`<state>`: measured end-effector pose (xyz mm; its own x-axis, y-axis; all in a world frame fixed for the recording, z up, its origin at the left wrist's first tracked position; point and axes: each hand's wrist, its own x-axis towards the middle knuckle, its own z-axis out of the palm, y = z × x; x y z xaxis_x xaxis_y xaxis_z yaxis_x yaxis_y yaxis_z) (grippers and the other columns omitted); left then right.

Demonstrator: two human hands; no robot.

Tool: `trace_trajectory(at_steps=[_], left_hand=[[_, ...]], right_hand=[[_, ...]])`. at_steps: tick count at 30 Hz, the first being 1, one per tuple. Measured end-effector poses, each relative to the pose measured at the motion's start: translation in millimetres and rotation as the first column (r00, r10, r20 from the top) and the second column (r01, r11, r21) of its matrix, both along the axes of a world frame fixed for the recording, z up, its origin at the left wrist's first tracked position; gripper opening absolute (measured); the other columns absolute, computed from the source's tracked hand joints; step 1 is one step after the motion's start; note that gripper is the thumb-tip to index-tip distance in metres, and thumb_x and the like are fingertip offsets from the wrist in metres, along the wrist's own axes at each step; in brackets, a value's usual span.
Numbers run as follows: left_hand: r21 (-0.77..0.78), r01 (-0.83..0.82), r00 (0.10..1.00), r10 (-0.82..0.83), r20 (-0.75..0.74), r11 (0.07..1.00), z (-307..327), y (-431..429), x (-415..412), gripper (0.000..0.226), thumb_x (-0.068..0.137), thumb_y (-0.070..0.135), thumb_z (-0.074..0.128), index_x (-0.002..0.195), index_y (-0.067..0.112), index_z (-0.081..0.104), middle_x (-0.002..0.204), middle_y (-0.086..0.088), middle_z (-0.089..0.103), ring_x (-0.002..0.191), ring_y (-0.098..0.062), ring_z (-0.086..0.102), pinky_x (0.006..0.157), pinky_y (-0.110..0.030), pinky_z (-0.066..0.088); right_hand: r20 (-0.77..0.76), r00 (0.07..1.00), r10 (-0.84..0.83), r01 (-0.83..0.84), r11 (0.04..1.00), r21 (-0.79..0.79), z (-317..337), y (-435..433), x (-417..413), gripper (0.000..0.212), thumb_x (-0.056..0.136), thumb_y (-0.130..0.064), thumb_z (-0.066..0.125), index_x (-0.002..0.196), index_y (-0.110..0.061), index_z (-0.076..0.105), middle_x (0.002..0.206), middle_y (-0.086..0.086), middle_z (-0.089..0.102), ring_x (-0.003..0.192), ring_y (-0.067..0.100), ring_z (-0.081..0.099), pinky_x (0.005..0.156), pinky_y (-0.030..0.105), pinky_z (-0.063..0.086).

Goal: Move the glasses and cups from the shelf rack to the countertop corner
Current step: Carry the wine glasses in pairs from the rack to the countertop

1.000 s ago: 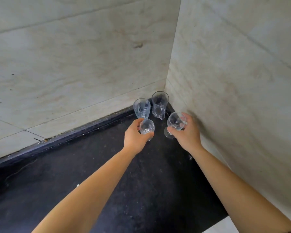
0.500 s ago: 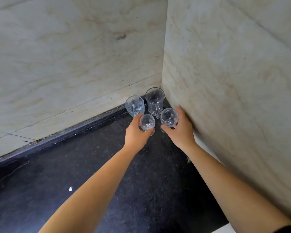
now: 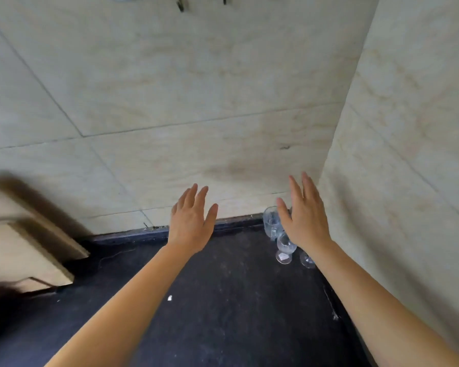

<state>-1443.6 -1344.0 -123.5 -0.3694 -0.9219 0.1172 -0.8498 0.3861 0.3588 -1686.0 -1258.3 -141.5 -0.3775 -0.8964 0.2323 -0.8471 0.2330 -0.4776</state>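
At tabletop (image 3: 223, 300) corner: we see stemmed glasses (image 3: 284, 246) and cup (image 3: 271, 221) parked upright by wall. Left hand (image 3: 191, 223), right hand (image 3: 306, 218) both empty, fingers spread. Shelf rack out of view; remaining count unknown.
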Motion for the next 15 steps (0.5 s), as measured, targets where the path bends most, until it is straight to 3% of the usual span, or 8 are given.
trace_trajectory(at_steps=[3, 6, 10, 15], left_hand=[[-0.165, -0.158, 0.982, 0.172, 0.075, 0.973, 23.6, 26.3, 75.9, 0.061, 0.103, 0.048, 0.035, 0.156, 0.019, 0.026, 0.165, -0.01, 0.018, 0.152, -0.03, 0.015, 0.121, -0.049, 0.019], [-0.198, -0.364, 0.912, 0.391, 0.121, 0.91, 33.7, 77.0, 159.2, 0.066, 0.101, 0.048, 0.042, 0.157, 0.019, 0.023, 0.165, -0.014, 0.018, 0.152, -0.033, 0.016, 0.12, -0.051, 0.021], [-0.224, -0.601, 0.758, 0.636, 0.146, 0.767, 46.2, 169.6, 266.3, 0.071, 0.097, 0.052, 0.04, 0.157, 0.018, 0.024, 0.164, -0.017, 0.019, 0.151, -0.037, 0.016, 0.118, -0.057, 0.024], [-0.303, -0.793, 0.514, 0.848, 0.131, 0.528, 83.9, 305.3, 393.2, 0.074, 0.095, 0.059, 0.026, 0.158, 0.021, 0.019, 0.166, -0.016, 0.012, 0.153, -0.035, 0.007, 0.12, -0.056, 0.016]], right_hand=[[-0.104, 0.984, 0.146, -0.151, 0.987, -0.046, 9.7, -20.1, 50.2, 0.068, 0.102, -0.053, 0.032, 0.158, -0.013, 0.028, 0.167, 0.023, 0.01, 0.153, 0.042, 0.013, 0.122, 0.054, 0.02], [-0.143, 0.923, 0.357, -0.363, 0.931, -0.023, 12.1, -30.1, 125.4, 0.076, 0.099, -0.063, 0.024, 0.161, -0.019, 0.018, 0.168, 0.021, -0.001, 0.155, 0.042, 0.005, 0.124, 0.054, 0.011], [-0.16, 0.769, 0.619, -0.628, 0.778, -0.006, 27.1, -20.0, 252.2, 0.078, 0.098, -0.067, 0.023, 0.162, -0.024, 0.009, 0.168, 0.018, -0.008, 0.155, 0.042, 0.0, 0.124, 0.057, 0.008], [-0.218, 0.519, 0.826, -0.852, 0.52, -0.062, 70.6, 39.4, 424.6, 0.079, 0.097, -0.065, 0.034, 0.16, -0.02, 0.022, 0.168, 0.022, 0.005, 0.153, 0.045, 0.009, 0.122, 0.06, 0.014]])
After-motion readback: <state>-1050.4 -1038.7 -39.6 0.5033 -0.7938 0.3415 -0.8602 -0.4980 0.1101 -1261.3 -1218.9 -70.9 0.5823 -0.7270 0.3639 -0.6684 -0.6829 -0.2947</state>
